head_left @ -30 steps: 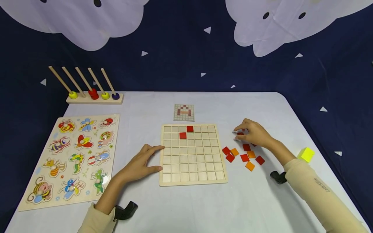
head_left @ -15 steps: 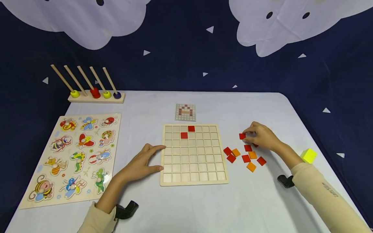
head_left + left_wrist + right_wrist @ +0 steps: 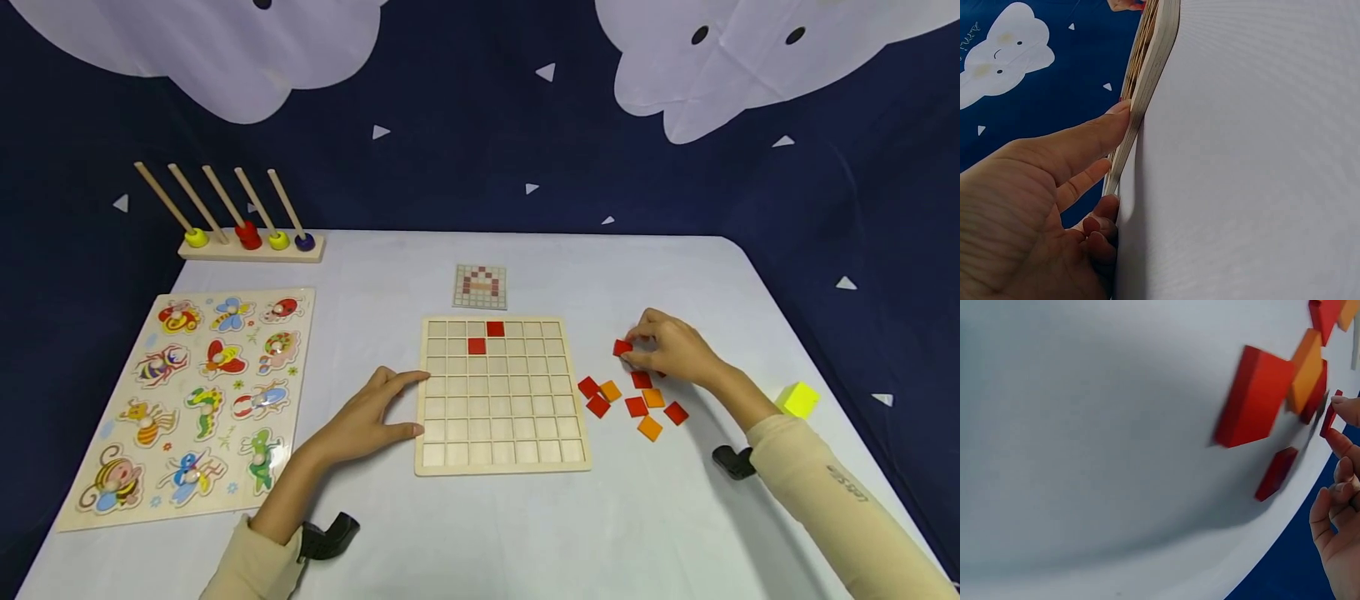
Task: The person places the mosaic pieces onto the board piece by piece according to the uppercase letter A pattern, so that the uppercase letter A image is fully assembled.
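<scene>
In the head view my left hand [image 3: 367, 421] rests its extended index finger and thumb on the left edge of a wooden grid board [image 3: 504, 468]. The left wrist view shows that thumb [image 3: 1094, 134] against the board's side. Two red tiles sit in the board's upper cells, one in the top row and one diagonally below left. My right hand [image 3: 675, 350] pinches a red square tile [image 3: 622, 347] between thumb and index finger, right of the board; the same held tile [image 3: 1331, 415] shows in the right wrist view, above the table.
Several loose red and orange tiles [image 3: 636, 407] lie right of the board. A small pattern card [image 3: 480, 287] lies behind it. At left are an insect puzzle board [image 3: 187, 400] and a peg stand [image 3: 251, 252]; a yellow block [image 3: 798, 400] is at far right.
My right hand's fingers have closed from spread around the red tile to pinching it, with the tile now showing at their tips. My left hand keeps its place on the board edge.
</scene>
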`<act>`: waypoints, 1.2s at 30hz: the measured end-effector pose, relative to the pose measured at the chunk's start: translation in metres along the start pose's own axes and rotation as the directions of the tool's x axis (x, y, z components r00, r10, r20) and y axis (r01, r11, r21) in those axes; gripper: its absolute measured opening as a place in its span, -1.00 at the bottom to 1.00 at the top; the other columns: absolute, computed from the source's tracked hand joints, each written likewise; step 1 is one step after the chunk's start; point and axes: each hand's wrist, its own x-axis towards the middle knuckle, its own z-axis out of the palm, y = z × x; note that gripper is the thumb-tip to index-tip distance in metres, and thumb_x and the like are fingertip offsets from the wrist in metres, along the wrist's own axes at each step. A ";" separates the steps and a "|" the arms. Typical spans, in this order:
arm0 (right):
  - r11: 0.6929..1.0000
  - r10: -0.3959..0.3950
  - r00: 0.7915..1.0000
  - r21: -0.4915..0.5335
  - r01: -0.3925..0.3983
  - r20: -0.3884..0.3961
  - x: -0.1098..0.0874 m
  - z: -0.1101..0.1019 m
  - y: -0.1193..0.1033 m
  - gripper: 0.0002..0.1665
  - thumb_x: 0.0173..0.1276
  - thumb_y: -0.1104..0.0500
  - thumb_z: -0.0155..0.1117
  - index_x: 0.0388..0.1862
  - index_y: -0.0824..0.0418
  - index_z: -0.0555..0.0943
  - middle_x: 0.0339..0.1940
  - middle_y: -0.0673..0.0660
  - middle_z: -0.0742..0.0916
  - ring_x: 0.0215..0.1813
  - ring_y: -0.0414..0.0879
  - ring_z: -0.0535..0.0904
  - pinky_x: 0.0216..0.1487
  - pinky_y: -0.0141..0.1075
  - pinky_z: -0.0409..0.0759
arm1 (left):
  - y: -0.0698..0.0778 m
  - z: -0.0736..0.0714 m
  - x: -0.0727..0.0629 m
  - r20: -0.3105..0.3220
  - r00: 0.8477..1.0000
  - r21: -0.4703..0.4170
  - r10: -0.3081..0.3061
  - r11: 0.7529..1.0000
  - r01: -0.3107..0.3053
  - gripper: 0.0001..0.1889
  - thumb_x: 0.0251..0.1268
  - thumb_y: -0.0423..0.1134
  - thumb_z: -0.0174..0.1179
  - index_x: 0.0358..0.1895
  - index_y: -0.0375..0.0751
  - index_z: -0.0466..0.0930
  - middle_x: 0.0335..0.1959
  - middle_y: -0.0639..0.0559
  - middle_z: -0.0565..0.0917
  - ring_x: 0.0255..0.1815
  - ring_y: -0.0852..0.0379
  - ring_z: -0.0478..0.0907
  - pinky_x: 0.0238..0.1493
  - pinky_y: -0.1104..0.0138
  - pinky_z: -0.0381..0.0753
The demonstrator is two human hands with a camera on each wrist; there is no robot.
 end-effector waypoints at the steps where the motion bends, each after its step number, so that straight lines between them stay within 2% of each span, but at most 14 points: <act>1: 1.000 -0.006 1.000 -0.002 0.006 -0.005 0.001 0.000 -0.001 -0.70 0.17 0.13 0.52 -0.19 0.28 0.74 -0.32 0.08 0.53 -0.39 -0.11 0.42 -0.41 -0.31 0.41 | 0.000 0.000 0.000 0.001 1.000 0.000 -0.001 1.000 0.001 -0.25 0.14 -0.11 0.45 0.43 -0.01 0.36 -0.22 -0.01 0.33 -0.31 0.16 0.23 -0.19 0.29 0.31; 7: 0.997 -0.074 0.996 0.027 0.075 -0.049 0.013 0.000 -0.013 -0.73 0.13 0.15 0.55 -0.24 0.27 0.74 -0.35 0.08 0.53 -0.28 -0.05 0.41 -0.25 -0.23 0.37 | 0.000 0.000 0.001 0.002 1.000 0.002 -0.005 1.000 0.005 -0.25 0.13 -0.12 0.45 0.43 0.00 0.36 -0.22 -0.01 0.33 -0.31 0.16 0.23 -0.19 0.29 0.31; 14: 0.977 -0.165 0.984 0.126 0.173 -0.069 0.029 0.008 -0.041 -0.77 0.14 0.18 0.53 -0.24 0.24 0.74 -0.33 0.09 0.56 -0.28 -0.03 0.42 -0.25 -0.26 0.38 | 0.001 -0.002 0.000 0.001 1.000 -0.004 -0.019 1.000 0.019 -0.24 0.13 -0.13 0.45 0.43 -0.01 0.36 -0.22 -0.01 0.33 -0.30 0.15 0.23 -0.18 0.29 0.30; 19: 0.964 -0.220 0.975 0.145 0.224 -0.044 0.039 0.014 -0.062 -0.74 0.14 0.19 0.52 -0.20 0.25 0.74 -0.31 0.08 0.56 -0.27 -0.03 0.43 -0.24 -0.24 0.40 | 0.001 -0.001 0.001 0.003 1.000 0.002 -0.014 1.000 0.014 -0.24 0.13 -0.13 0.45 0.43 0.00 0.36 -0.21 -0.01 0.33 -0.29 0.15 0.24 -0.16 0.28 0.31; 26: 0.960 -0.232 0.973 0.161 0.229 0.001 0.049 0.019 -0.086 -0.74 0.17 0.16 0.50 -0.18 0.25 0.74 -0.29 0.10 0.56 -0.24 0.01 0.45 -0.22 -0.21 0.40 | 0.000 0.001 0.001 0.000 1.000 0.015 -0.004 1.000 0.004 -0.24 0.13 -0.13 0.46 0.43 0.00 0.36 -0.21 0.00 0.34 -0.28 0.16 0.25 -0.16 0.28 0.33; 36: 0.936 -0.303 0.952 0.200 0.290 0.039 0.065 0.032 -0.118 -0.76 0.18 0.14 0.49 -0.20 0.23 0.75 -0.27 0.07 0.57 -0.23 -0.04 0.46 -0.17 -0.21 0.47 | 0.000 0.000 0.001 0.005 1.000 0.009 -0.017 1.000 0.017 -0.24 0.13 -0.11 0.45 0.44 0.00 0.35 -0.21 -0.01 0.33 -0.31 0.16 0.22 -0.19 0.29 0.31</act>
